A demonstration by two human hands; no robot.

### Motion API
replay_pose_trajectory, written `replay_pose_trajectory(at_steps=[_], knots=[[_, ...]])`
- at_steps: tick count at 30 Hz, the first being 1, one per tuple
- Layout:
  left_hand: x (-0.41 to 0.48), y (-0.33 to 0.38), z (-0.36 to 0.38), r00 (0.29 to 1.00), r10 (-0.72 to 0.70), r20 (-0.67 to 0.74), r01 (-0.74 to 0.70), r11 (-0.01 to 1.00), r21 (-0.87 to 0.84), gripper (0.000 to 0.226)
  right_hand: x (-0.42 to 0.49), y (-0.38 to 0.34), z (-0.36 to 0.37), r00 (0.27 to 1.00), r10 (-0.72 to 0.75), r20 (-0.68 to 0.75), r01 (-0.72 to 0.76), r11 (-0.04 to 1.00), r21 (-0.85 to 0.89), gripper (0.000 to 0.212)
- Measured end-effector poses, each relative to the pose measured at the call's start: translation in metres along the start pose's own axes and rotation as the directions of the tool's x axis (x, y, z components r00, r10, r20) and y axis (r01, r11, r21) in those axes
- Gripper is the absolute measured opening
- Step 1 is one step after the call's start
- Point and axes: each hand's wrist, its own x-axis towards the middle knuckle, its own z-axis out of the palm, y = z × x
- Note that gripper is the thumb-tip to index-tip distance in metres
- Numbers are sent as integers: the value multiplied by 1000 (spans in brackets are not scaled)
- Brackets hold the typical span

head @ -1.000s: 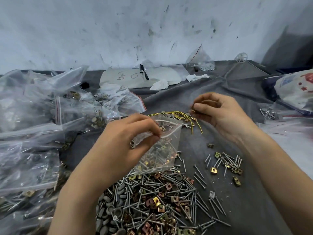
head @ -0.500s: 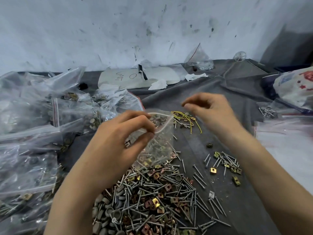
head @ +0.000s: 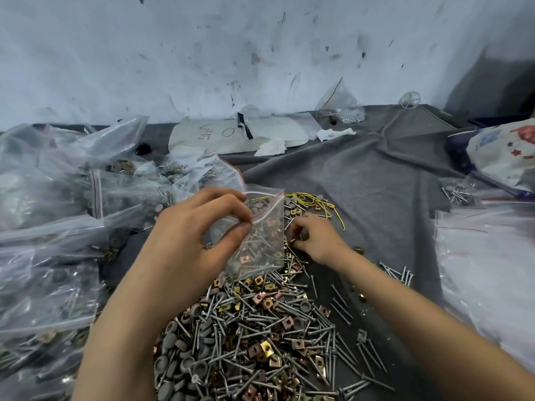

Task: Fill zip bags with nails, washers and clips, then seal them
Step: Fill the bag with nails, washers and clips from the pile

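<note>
Clear plastic zip bag: my left hand is pinching it; right hand, grasp indeterminate, is now dropping mid-frame, refilling.

Your left hand covers the left part of the bag, so the seal strip there is hidden behind it. Your right hand curls its fingertips down into the pile, just beside the bag; whether they grip a piece is too small to tell. Both forearms and the pile run off the bottom edge. The filled bags are cut by the left edge, their contents blurred behind plastic. A printed sack is cropped at the right edge. Marks on the white board are unreadable.
</note>
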Motion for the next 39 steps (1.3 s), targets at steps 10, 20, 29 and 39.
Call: replay_pose_trajectory(at_steps=[10,20,29,39], knots=[[-1,4,2,998,63,25,-63,998,-7,2,-51,-101,-103,929,-194,-314,367,584,724,9],[-2,5,-2,999,53,-6,-53,999,-3,8,-42,-69,-69,918,61,-391,193,795,576,21],[-3,0,-7,999,10,-38,-11,1000,-13,6,-37,-30,20,998,26,-60,-25,1000,19,19],[0,2,0,999,36,-35,-37,999,-12,5,-35,-30,11,998,-14,58,15,1000,-21,13]])
